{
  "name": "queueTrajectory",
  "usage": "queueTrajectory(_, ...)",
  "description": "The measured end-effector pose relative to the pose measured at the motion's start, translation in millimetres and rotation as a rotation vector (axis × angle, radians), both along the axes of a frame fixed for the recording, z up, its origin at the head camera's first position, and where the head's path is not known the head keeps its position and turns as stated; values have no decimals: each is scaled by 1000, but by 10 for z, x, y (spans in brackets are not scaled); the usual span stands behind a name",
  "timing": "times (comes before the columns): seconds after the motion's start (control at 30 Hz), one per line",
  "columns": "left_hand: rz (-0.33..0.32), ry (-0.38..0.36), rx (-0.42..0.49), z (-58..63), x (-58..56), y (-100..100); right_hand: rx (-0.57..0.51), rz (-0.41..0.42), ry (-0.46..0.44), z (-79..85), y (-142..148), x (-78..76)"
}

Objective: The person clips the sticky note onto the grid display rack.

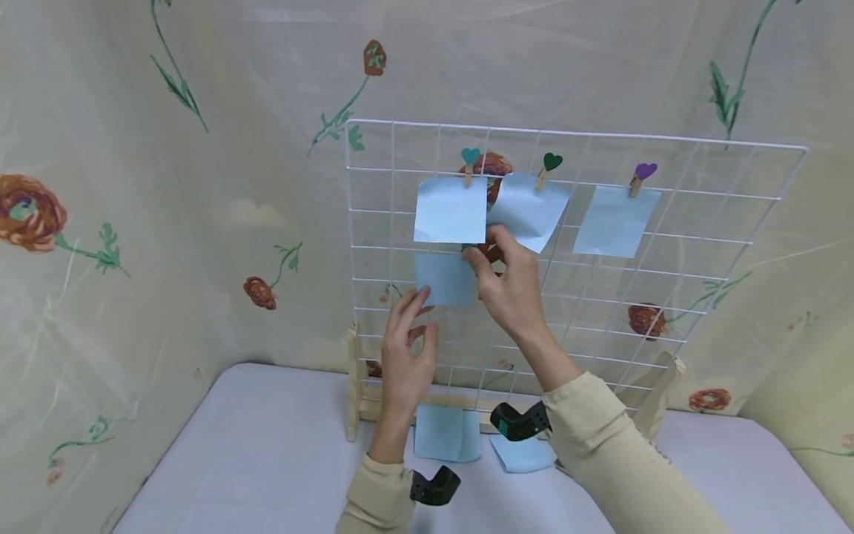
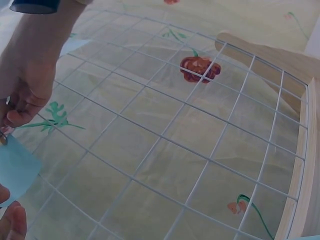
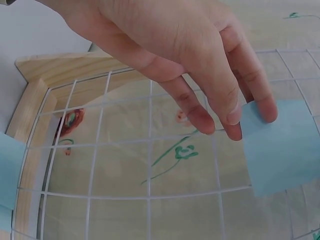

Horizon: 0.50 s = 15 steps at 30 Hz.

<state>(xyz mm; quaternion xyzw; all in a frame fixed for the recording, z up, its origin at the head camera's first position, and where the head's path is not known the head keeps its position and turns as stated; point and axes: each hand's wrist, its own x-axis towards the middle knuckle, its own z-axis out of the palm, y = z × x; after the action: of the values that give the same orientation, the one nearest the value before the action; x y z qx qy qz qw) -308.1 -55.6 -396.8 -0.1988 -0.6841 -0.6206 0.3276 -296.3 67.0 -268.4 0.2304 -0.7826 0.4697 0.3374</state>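
In the head view, my right hand (image 1: 510, 285) pinches a small heart-topped clothespin (image 2: 3, 139) at the upper edge of a light-blue paper note (image 1: 443, 278). The note hangs against a white wire grid (image 1: 574, 298). My left hand (image 1: 407, 356) has its fingertips on the note's lower left part, thumb apart from it. The right wrist view shows one left fingertip lying over the note (image 3: 282, 150). Fingers hide most of the clothespin. Just above hangs another blue note (image 1: 451, 211), held by a teal-heart clothespin (image 1: 470, 165).
Two more notes (image 1: 530, 209) (image 1: 617, 221) hang rightward, under green-heart (image 1: 548, 169) and purple-heart clothespins (image 1: 640, 179). Wooden feet (image 1: 353, 386) support the grid on a white-covered table (image 1: 267, 445). Loose blue notes (image 1: 438, 434) lie at its base. Flowered cloth (image 1: 280, 193) stands behind.
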Motion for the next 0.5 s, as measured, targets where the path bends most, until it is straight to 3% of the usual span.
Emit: queueTrajectory(0.5, -5, -5, -4, 13, 2, -11, 33, -15, -3, 10, -11, 10)
